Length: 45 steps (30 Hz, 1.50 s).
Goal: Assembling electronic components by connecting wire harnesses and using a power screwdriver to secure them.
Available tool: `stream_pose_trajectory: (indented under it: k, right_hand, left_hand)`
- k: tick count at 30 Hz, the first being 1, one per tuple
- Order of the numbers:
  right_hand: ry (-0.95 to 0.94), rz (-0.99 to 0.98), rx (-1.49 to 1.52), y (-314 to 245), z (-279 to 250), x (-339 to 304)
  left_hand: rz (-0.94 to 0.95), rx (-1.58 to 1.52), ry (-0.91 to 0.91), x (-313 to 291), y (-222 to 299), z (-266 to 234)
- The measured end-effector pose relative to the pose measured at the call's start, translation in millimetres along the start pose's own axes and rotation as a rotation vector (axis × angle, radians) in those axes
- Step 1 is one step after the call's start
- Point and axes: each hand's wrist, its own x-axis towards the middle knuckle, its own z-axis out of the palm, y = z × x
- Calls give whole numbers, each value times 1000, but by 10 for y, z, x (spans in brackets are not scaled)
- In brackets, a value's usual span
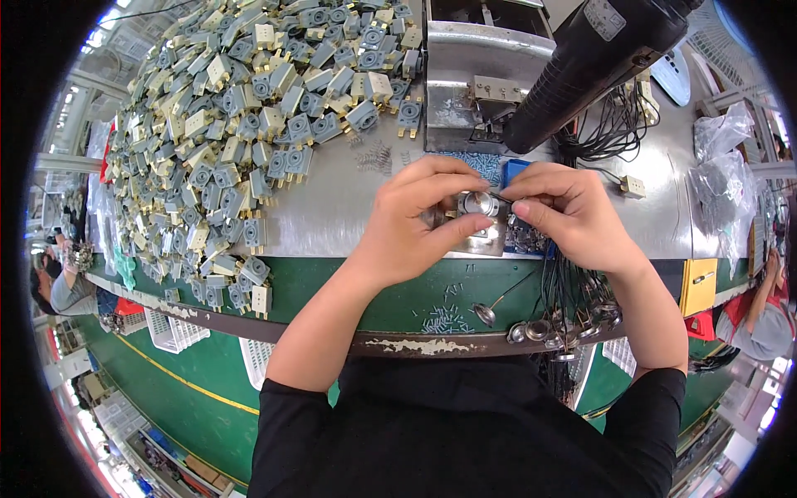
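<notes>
Left hand (408,220), grip half-parted, holding metal disc (479,204); right hand (574,214), grip nearly closed, pinching dark wire (501,197) just right of disc; grey blocks (251,124) lying left of disc.

Bare steel (320,222) left of hands (407,222) (573,214), part heap (241,124) beyond, cables (561,280) at right, black cylinder (591,75) perhaps overhanging

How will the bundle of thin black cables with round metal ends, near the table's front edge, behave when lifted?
The thin black cables would likely be floppy, since they curve loosely. The shiny round ends look metallic and may weigh them down. Tangling seems possible: strands cross.
</notes>
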Motion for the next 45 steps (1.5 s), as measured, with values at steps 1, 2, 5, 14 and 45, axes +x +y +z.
stream_pose_trajectory:
  k: [1, 2, 5, 14, 45]
  right_hand:
    - [6, 33, 16, -16, 2, 4]
    - [12, 67, 31, -25, 7, 8]
    - [9, 52, 19, 0, 21, -9]
    - [39, -223, -422, 150, 198, -89]
    - [-74, -316, -573, 13, -12, 104]
  left_hand:
    - [133, 95, 0, 42, -23, -5]
    - [265, 189, 1, 63, -38, -9]
    - [167, 167, -89, 56, -3, -4]
    - [130, 171, -208, 5, -128, -3]
    - [107, 49, -203, 55, -248, -30]
